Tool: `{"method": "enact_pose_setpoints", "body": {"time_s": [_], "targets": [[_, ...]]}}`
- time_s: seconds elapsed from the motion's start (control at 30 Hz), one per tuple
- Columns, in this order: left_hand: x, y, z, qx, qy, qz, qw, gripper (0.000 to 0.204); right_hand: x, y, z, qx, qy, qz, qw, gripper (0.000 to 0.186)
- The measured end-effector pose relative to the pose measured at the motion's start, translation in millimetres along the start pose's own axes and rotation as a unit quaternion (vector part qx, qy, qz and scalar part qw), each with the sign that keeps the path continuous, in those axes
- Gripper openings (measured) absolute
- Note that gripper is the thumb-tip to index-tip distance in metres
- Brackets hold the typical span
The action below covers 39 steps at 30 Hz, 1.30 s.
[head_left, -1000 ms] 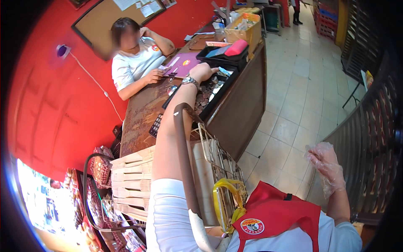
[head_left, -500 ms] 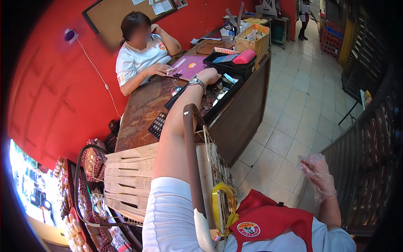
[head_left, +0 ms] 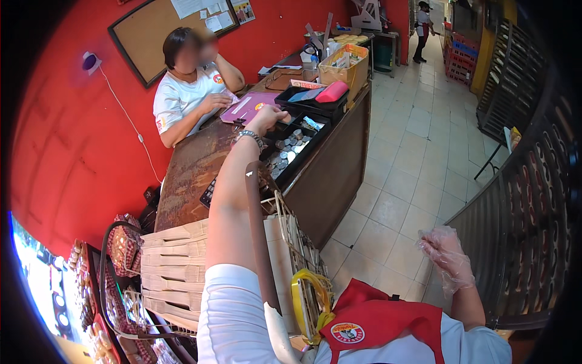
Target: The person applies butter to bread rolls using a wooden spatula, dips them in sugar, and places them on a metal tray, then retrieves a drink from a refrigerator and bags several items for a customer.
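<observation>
My bare left hand (head_left: 270, 119), with a metal bracelet watch (head_left: 251, 138) at the wrist, hangs over the far left side of a black tray of coins (head_left: 291, 148). Its fingertips are pinched together; what they hold, if anything, cannot be made out. Silver and darker coins lie in the tray, with a folded blue-white paper, perhaps a banknote (head_left: 313, 124), in a farther compartment. Off to the right, my right hand (head_left: 447, 258) is raised above the floor in a clear plastic glove. Its fingers are curled in, and nothing shows in them.
Across the worn wooden desk (head_left: 188, 182) sits a person (head_left: 188, 91) beside a purple clipboard (head_left: 250, 108). A pink pouch (head_left: 332, 92) lies on a black box behind the tray. Near me stands a rack with flat paper bags (head_left: 173, 267). Dark slatted racks (head_left: 521, 242) line the right.
My left hand has drawn back to the left and up from the tray, uncovering more coins. The whole view has shifted slightly. My right hand stays raised with its fingers curled.
</observation>
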<state>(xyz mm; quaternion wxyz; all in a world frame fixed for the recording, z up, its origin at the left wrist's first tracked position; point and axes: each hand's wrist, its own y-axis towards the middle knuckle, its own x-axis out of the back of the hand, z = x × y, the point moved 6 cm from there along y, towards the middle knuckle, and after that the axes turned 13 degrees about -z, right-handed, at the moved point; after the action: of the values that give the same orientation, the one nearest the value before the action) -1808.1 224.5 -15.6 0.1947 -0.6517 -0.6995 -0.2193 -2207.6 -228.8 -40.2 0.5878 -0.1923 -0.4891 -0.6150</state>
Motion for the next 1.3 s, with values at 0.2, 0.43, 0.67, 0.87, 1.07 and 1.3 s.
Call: {"method": "enact_pose_setpoints", "body": {"time_s": [0.2, 0.43, 0.67, 0.87, 1.07, 1.3], "targets": [[3, -22, -17, 0.076, -0.187, 0.0, 0.979, 0.02, 0, 0, -2, -0.01, -0.005, 0.007, 1.0, 0.018], [89, -2, 8, 0.119, -0.615, -0.107, 0.772, 0.031, 6, 3, -5, 0.01, 0.004, -0.02, 1.0, 0.019], [66, -1, 14, 0.231, -0.571, -0.094, 0.782, 0.013, 7, 7, -9, -0.024, -0.002, 0.014, 1.0, 0.02], [82, -30, -19, -0.049, 0.143, -0.013, 0.988, 0.017, 4, 5, -13, -0.04, -0.016, -0.003, 0.999, 0.017], [130, -92, 1, -0.108, 0.359, 0.092, 0.923, 0.017, 1, 11, -4, -0.015, -0.009, 0.017, 1.0, 0.016], [104, -159, 8, -0.067, 0.37, 0.049, 0.925, 0.02, 5, 24, 11, 0.034, -0.015, -0.027, 0.999, 0.015]]}}
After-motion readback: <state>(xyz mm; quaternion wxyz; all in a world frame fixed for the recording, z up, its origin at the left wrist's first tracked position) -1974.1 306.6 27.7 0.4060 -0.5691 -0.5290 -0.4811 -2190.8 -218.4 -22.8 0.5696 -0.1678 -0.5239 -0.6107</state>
